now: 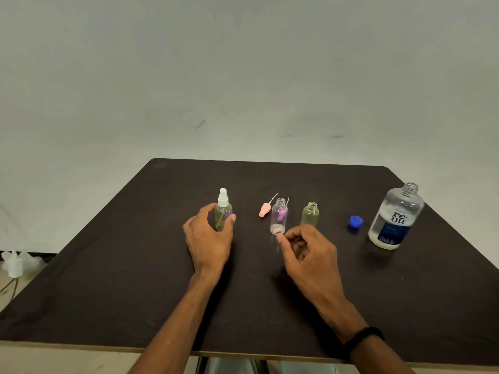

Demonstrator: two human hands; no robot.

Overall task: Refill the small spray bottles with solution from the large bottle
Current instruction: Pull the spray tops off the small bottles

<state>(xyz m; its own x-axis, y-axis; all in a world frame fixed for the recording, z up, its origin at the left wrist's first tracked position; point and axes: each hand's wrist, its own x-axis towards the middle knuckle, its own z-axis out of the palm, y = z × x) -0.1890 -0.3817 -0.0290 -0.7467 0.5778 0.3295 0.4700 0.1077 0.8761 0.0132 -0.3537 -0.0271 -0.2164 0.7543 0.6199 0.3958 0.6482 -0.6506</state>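
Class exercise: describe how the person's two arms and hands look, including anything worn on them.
Both forearms are bare, with no sleeves showing and no gloves on either hand. The right arm wears a plain black band around the wrist. The left hand and its wrist carry nothing. No rings are visible on the right hand.

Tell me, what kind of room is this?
Probably a plain workroom or test space, not a kitchen or bathroom. A dark table stands by a bare wall, holding only small bottles and a big bottle. Cables and white clutter lie on the floor.
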